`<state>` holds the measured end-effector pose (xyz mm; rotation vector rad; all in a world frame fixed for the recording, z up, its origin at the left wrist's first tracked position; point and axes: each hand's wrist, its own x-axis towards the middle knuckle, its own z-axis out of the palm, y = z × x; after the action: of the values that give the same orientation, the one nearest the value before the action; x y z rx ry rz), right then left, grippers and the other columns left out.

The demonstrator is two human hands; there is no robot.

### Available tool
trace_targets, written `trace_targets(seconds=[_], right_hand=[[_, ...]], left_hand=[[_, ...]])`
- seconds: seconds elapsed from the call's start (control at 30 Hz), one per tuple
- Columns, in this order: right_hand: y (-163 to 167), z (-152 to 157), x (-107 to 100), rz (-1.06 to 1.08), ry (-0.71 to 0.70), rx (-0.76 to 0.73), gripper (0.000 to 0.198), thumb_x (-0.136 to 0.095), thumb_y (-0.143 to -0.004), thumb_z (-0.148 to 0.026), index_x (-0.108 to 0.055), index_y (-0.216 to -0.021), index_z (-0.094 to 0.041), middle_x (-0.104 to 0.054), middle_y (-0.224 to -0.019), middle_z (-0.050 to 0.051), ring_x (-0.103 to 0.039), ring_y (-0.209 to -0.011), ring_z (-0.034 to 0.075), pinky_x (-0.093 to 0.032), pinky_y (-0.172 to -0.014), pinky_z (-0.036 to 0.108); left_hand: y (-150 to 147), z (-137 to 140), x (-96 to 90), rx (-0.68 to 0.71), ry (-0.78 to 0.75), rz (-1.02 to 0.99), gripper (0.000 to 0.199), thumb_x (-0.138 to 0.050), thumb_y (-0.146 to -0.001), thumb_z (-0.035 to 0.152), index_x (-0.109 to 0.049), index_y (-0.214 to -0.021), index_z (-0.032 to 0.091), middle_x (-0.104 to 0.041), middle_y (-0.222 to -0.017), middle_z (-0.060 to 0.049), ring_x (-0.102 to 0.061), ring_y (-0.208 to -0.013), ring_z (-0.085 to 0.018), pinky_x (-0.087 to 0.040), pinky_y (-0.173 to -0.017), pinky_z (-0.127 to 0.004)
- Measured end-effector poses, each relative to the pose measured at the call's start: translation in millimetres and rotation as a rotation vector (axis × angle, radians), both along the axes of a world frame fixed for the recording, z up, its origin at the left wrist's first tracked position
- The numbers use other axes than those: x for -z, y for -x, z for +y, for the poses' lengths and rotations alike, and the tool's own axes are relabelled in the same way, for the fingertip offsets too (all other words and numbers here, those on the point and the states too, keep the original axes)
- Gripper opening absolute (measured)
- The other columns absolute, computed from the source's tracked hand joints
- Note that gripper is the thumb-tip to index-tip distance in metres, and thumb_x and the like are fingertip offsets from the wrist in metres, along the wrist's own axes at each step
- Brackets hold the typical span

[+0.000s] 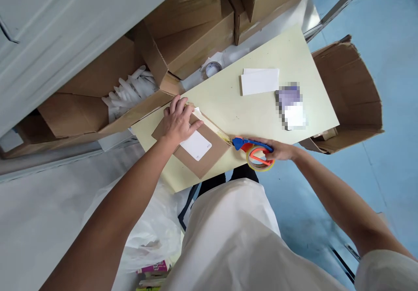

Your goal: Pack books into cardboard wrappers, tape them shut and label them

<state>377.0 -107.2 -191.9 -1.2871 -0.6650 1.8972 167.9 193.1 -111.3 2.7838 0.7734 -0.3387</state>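
A flat brown cardboard box (214, 159) with a white label (197, 146) on top lies askew on the cream tabletop. My left hand (179, 120) holds it at its far left side, with bent fingers over the edge and the thumb stretched across the top. Clear, shiny tape runs along the box's upper right edge. At the box's right corner is a blue and orange tape dispenser (241, 143) with a roll of tape on it. My right hand (279, 150) is closed around the dispenser's handle; its fingertips are partly hidden.
White cards (260, 82) and a blurred-out purple and white item (290, 106) lie on the table (225, 95). Behind stand open cartons (192, 42), one with white pieces (133, 88), and a tape roll (213, 69). Another carton (351, 90) stands right; a plastic bag (150, 230) hangs lower left.
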Motion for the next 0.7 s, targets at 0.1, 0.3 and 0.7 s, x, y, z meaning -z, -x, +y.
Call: trace_targets(seconds=[0.1,0.3,0.7], right_hand=[[33,-28,-1,-0.035,0.055,0.132,0.087,-0.057,-0.06,-0.011,-0.036,-0.142,-0.03,-0.059,-0.126,0.004,-0.058,-0.11,0.026,-0.05,-0.091,0.043],[47,15,-16,-0.167,0.062,0.452,0.084,-0.052,-0.06,-0.012,-0.037,-0.141,-0.028,-0.055,-0.131,0.005,-0.054,-0.114,0.026,-0.048,-0.093,0.041],[-4,132,-10,-0.114,-0.139,0.186,0.079,-0.054,-0.06,-0.011,-0.044,-0.136,-0.023,-0.06,-0.126,0.004,-0.053,-0.114,0.026,-0.04,-0.104,0.05]], left_hand=[[-2,-3,-3.2,-0.029,-0.01,0.02,0.046,-0.046,-0.084,0.053,-0.056,-0.111,0.018,-0.036,-0.145,-0.018,-0.02,-0.138,-0.039,-0.03,-0.101,-0.055],[14,-27,-2.0,-0.413,-0.11,0.017,0.054,-0.038,-0.088,0.055,-0.05,-0.125,0.018,-0.032,-0.146,-0.021,-0.023,-0.136,-0.04,-0.036,-0.094,-0.059],[-19,-54,-16.0,-0.045,-0.024,0.031,0.082,-0.051,-0.078,0.064,-0.027,-0.147,0.027,-0.012,-0.158,-0.013,-0.019,-0.139,-0.041,-0.018,-0.105,-0.058]])
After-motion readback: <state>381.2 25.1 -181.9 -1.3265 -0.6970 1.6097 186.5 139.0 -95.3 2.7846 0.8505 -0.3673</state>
